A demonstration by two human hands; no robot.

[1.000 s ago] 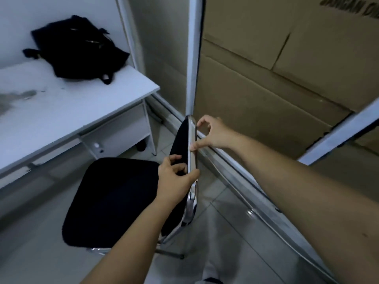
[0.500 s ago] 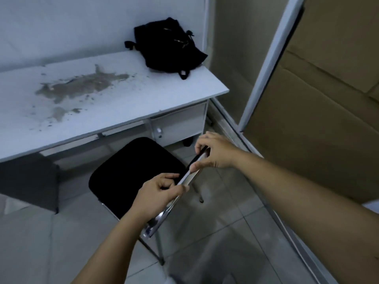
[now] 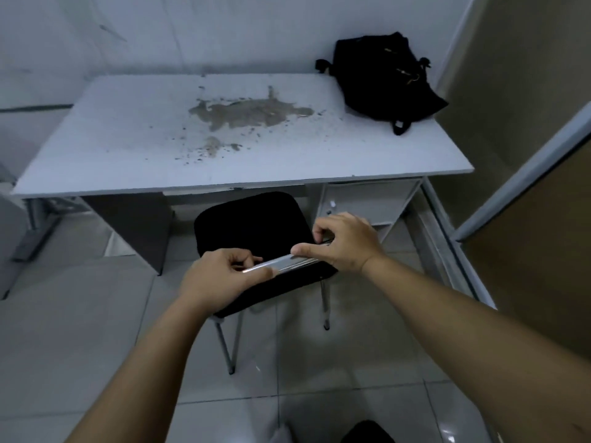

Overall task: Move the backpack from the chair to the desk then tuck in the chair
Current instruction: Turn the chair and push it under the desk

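While I look down from the head camera, both of my hands are clamped on the chrome top rail (image 3: pixel 289 263) of the chair (image 3: pixel 256 231). My left hand (image 3: pixel 220 276) wraps the left end of the rail, fingers curled over the far side and thumb pressed on the near side. My right hand (image 3: pixel 343 243) pinches the right end, thumb on the near face and fingers hooked over the top. Neither hand is open; each is closed on that rail.

The chair has a black seat and a black backrest on thin metal legs (image 3: pixel 230 346), which stand on the pale tiled floor (image 3: pixel 80 330). It faces the bench (image 3: pixel 128 155), and the far edge of its seat sits just under the bench's near edge, between a dark side panel (image 3: pixel 134 225) on the left and a white drawer unit (image 3: pixel 367 199) on the right. Most of the seat is on the near side of the bench edge.

The backpack (image 3: pixel 383 81) is black and lies slumped on the far right corner of the bench, close to the wall, with a strap loop (image 3: pixel 401 126) trailing toward the near side. It is well apart from the chair and from my hands. A brownish stain (image 3: pixel 249 113) with scattered specks marks the middle of the white bench top. To the right, a pale metal frame (image 3: pixel 518 174) runs diagonally beside brown cardboard (image 3: pixel 543 251).
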